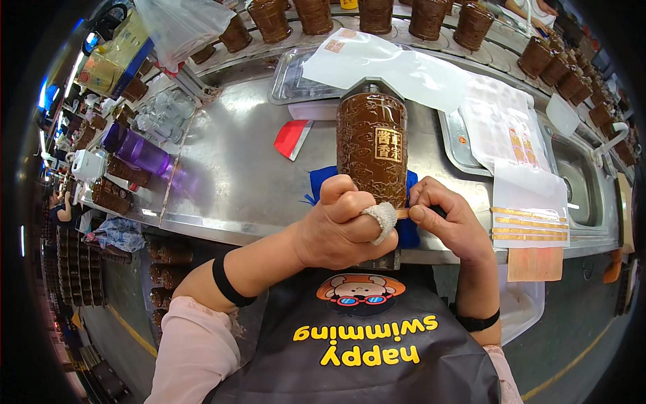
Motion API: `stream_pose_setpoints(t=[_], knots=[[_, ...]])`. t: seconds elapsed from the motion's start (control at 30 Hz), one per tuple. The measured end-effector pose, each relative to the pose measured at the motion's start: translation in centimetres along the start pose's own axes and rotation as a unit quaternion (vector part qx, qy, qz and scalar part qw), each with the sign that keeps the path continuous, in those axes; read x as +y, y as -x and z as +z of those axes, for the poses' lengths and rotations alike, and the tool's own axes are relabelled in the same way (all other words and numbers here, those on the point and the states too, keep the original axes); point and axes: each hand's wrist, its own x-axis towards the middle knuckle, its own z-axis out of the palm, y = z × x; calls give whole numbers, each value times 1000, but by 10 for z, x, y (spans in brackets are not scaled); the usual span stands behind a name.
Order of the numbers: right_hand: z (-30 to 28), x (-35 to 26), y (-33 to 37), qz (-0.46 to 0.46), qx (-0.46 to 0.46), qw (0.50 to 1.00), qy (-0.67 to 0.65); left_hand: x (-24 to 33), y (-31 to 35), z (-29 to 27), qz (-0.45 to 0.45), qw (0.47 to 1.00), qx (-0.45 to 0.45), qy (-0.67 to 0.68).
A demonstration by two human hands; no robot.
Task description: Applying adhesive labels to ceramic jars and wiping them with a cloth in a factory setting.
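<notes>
A dark brown bottle with an embossed surface and a gold square label lies in a grey stand, its lower end toward me. A narrow gold strip runs between my hands across that end. My left hand is closed against the bottle's near left side, a white knitted cover on one finger, its fingertips partly hidden at the strip. My right hand pinches the strip's right end between thumb and forefinger. Something dark shows behind the right fingers; I cannot make it out. Under the bottle lies a blue cloth.
To the right, a white sheet carries several gold strips; beyond it is a sink. A red-and-white packet, a metal tray and a purple bottle stand left. Brown bottles line a curved conveyor behind.
</notes>
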Motion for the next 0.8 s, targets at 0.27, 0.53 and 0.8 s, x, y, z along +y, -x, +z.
stream_pose_setpoints(t=[0.27, 0.53, 0.8], knots=[[5, -1, -1, -13, 28, 1000, 1, -1, 25, -2, -47, 998, 31, -4], [3, 2, -1, -13, 16, 1000, -1, 1, 27, -10, -47, 999, 8, -16], [4, -2, 0, -16, 24, 1000, 5, -4, 9, 1, -3, 1000, 23, -12]])
